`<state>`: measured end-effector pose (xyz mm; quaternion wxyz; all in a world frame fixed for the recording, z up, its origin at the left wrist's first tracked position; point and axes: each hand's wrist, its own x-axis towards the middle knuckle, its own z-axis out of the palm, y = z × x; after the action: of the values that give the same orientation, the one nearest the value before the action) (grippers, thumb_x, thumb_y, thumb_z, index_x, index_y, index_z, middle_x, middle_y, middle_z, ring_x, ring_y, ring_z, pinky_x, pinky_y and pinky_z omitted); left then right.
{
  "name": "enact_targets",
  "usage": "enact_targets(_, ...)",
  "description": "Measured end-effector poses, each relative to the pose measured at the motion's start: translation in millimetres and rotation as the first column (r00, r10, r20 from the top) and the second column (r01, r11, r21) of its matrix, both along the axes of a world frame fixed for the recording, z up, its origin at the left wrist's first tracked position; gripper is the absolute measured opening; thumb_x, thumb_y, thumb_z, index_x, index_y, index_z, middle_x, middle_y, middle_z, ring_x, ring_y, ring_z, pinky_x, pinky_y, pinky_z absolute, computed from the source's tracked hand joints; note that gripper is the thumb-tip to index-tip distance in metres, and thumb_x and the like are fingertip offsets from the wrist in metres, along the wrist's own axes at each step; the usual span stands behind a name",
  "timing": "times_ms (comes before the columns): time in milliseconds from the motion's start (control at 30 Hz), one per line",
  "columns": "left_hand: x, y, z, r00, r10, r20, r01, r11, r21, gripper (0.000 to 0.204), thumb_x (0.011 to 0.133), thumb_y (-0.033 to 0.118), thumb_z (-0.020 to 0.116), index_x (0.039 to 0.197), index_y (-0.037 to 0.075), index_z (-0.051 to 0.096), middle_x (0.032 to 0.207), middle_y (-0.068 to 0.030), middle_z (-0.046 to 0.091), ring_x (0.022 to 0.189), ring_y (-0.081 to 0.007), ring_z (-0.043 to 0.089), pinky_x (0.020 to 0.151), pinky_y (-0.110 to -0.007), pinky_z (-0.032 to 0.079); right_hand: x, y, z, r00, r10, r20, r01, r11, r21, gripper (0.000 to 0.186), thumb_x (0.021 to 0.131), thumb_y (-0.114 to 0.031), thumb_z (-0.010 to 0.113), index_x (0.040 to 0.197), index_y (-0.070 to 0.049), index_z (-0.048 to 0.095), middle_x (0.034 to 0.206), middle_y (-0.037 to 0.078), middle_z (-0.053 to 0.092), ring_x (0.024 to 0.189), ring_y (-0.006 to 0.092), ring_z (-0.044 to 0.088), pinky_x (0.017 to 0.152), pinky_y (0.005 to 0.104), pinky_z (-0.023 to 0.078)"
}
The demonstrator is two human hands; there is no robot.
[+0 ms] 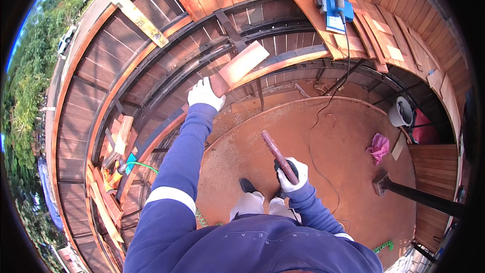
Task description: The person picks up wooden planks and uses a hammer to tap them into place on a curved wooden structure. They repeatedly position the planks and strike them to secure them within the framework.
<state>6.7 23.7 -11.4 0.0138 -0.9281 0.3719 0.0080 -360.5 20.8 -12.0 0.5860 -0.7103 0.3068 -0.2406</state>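
Observation:
My left hand (204,94), in a white glove, is stretched out ahead and grips the near end of a short reddish wooden board (241,63). The board rests slantwise across the dark curved metal frame rails (202,58). My right hand (292,172), also gloved, hangs low by my body and holds a tool with a long reddish-brown handle (278,154) that points up and to the left. My shoes (247,186) stand on the dusty red round floor below.
A blue electric planer (333,2) sits on stacked boards at the top, its black cord trailing down across the floor. A yellow level (129,7) lies at the upper left. Offcuts and a drill (121,164) lie left. A pink rag (379,146) and white bucket (401,112) are at right.

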Motion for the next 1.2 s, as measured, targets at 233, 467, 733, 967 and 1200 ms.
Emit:
enact_targets(233,-2,4,8,0.999,0.0,-0.049,0.002,0.999,0.051,0.086,0.078,0.05,0.073,0.144,0.003,0.045,0.138,-0.0157,0.055,0.127,-0.0305,0.056,0.106,-0.042,0.045,-36,4,13,0.998,0.04,-0.049,-0.049,0.981,-0.187,0.017,0.077,-0.005,0.068,0.094,-0.003,0.07,0.075,0.012,0.067,0.067,0.0285,0.068,0.067,0.0365,0.055)
enact_targets(467,-1,1,12,0.998,0.003,-0.064,-0.001,0.999,0.037,0.087,0.078,0.051,0.072,0.145,0.003,0.045,0.14,-0.0163,0.054,0.129,-0.0304,0.054,0.106,-0.043,0.044,37,-4,1,1.0,0.015,0.015,-0.015,1.0,-0.023,0.012,0.086,-0.004,0.067,0.097,-0.001,0.068,0.075,0.01,0.066,0.065,0.0214,0.065,0.064,0.0317,0.052)
enact_targets(733,-1,7,2,0.998,-0.011,-0.067,0.01,1.0,-0.009,0.083,0.077,0.05,0.072,0.14,0.003,0.047,0.134,-0.0167,0.057,0.127,-0.0316,0.055,0.107,-0.044,0.043,49,-17,7,0.999,0.033,0.036,-0.033,0.999,0.007,0.015,0.087,-0.002,0.066,0.101,0.001,0.066,0.073,0.005,0.064,0.062,0.0121,0.061,0.059,0.0276,0.05)
enact_targets(967,2,9,1,0.997,-0.001,-0.082,0.002,1.0,0.01,0.083,0.077,0.049,0.072,0.141,0.003,0.046,0.135,-0.0172,0.057,0.127,-0.032,0.055,0.106,-0.043,0.044,2,1,-22,0.998,0.059,0.028,-0.05,0.968,-0.246,0.024,0.079,-0.004,0.067,0.103,-0.002,0.071,0.075,0.012,0.067,0.064,0.0275,0.068,0.064,0.037,0.054)
enact_targets(1200,0,3,4,0.997,-0.018,-0.071,0.018,1.0,0.0,0.084,0.079,0.048,0.073,0.144,0.004,0.045,0.137,-0.0162,0.056,0.125,-0.0303,0.056,0.105,-0.044,0.045,92,-32,-3,0.994,0.038,0.098,-0.049,0.992,0.113,0.016,0.087,-0.004,0.068,0.102,0.002,0.066,0.075,0.006,0.065,0.064,0.0123,0.062,0.061,0.0282,0.051)
